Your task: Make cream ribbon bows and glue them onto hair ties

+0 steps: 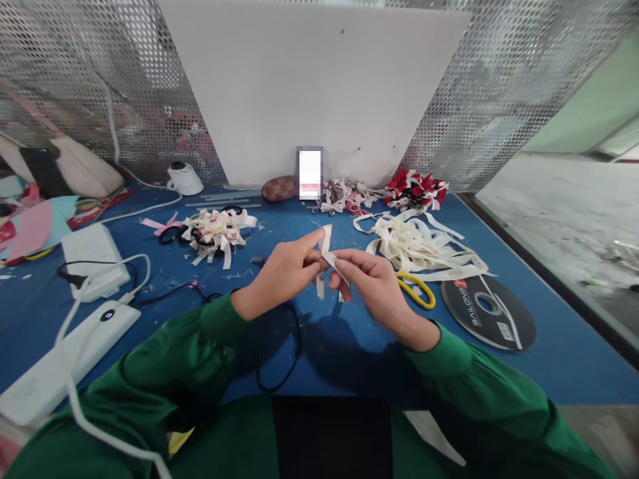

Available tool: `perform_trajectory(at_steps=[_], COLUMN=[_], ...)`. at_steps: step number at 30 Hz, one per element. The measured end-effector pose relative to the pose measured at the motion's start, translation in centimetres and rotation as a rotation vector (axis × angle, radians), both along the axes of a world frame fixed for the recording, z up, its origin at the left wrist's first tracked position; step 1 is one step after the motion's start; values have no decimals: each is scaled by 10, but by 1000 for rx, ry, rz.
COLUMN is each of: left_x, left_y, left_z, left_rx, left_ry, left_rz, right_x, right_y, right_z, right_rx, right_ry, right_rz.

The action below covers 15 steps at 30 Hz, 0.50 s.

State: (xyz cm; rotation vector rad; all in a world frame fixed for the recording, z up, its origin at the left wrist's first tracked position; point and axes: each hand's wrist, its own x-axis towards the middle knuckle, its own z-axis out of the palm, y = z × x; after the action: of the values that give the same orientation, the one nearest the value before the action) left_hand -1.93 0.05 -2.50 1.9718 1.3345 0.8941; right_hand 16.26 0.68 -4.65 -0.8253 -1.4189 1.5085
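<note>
Over the middle of the blue table, my left hand (287,273) and my right hand (375,287) meet at a cream ribbon (327,241). My left hand is closed on it, with one strip standing up along the raised index finger and an end hanging below. The fingers of my right hand pinch another length of the same ribbon, slanting down to the right. Whether the lengths form a knot or loop is too small to tell. Yellow scissor handles (418,291) lie just beyond my right wrist.
A cream ribbon heap (414,243) and black spool (486,309) lie right. At the left are tied ribbon pieces (214,229), a white power bank (74,356) and cables. A phone (310,174), brown pouch (278,189) and red-and-white bows (414,189) line the back by a white board (314,86).
</note>
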Motion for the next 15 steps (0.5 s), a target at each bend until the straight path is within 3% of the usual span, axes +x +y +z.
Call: perform_trajectory(at_steps=[6,11,15], left_x=[-3,-5,-8], left_y=[2,1,2], left_z=[-5,0,2], left_rx=[-132,-346,-532], left_ry=[-126,-202,-260], left_rz=[-108,-287,-396], right_x=[9,19,26], right_y=[5,15,31], right_z=[4,17,14], right_rx=[-37,-104,-183], right_ry=[148,191,284], right_rz=[8,-23,-46])
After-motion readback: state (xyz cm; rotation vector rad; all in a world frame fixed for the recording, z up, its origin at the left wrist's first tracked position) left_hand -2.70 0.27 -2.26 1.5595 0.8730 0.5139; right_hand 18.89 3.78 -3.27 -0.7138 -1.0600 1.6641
